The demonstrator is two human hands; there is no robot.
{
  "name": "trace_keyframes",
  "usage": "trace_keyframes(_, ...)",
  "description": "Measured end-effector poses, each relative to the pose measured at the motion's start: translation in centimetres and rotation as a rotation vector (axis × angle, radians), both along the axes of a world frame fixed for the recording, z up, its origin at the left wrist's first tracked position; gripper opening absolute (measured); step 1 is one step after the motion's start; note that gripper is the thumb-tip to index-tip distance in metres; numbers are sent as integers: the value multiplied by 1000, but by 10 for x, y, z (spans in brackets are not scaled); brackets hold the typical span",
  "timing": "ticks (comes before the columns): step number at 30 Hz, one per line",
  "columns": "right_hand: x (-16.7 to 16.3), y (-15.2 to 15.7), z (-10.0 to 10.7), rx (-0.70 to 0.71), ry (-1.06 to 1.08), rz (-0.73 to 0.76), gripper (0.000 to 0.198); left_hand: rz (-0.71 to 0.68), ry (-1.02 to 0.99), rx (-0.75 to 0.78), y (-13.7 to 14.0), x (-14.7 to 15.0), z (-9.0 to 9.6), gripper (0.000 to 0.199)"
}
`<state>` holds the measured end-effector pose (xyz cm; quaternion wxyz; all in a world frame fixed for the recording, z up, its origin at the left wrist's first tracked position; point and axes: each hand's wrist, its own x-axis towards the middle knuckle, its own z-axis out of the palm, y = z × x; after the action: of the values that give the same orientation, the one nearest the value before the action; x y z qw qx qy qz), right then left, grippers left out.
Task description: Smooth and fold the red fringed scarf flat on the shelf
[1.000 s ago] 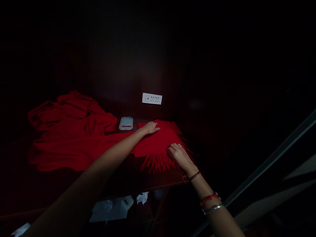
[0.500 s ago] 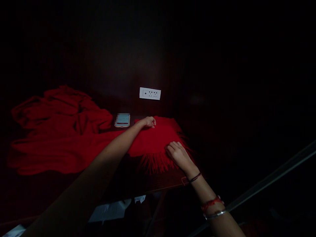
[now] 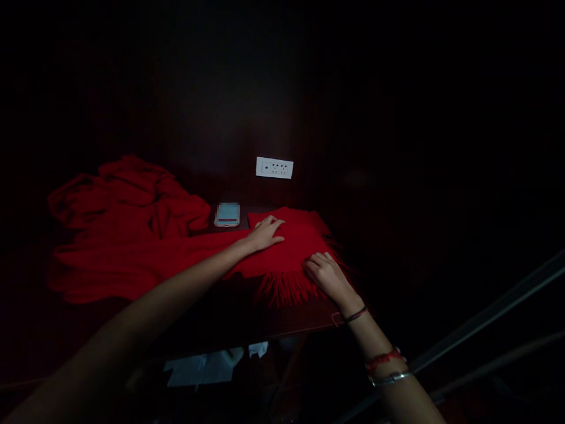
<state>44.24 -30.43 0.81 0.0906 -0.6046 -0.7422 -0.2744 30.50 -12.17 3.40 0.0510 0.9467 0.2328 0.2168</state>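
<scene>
A: Scarf [image 3: 302, 232] position?
B: On the table [image 3: 286, 321], fringed end spread flat beneath the left hand [image 3: 266, 234]. Phone [image 3: 228, 215] at that hand's ten o'clock.
A: Grip?
B: Left: thumb and fingers apart. Right hand [image 3: 326, 273], at its four o'clock: fingers curled by the fringe; cannot tell whether pinching.

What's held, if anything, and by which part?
Left hand holds nothing, open on the flat red fringed cloth; right hand curls at its fringed edge, any hold unclear.
</scene>
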Motion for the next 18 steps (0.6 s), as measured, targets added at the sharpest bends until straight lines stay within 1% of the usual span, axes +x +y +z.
trace_keyframes(2,0,0,0,4,-5,4,19,-99,39,94,-22,-28,-3,47)
trace_keyframes(4,-2,0,1,9,-13,12,19,-161,135,138,-40,-56,-7,44)
trace_keyframes(7,-6,1,3,27,-35,31,19,-186,262,167,-54,-85,-12,34)
trace_keyframes(9,-8,2,3,34,-59,50,20,-195,306,194,-55,-93,-13,31)
trace_keyframes(12,-11,4,2,30,-71,63,21,-229,313,238,-53,-94,-10,34)
trace_keyframes(18,-14,2,5,12,0,71,25,-248,289,317,-50,-93,-4,18)
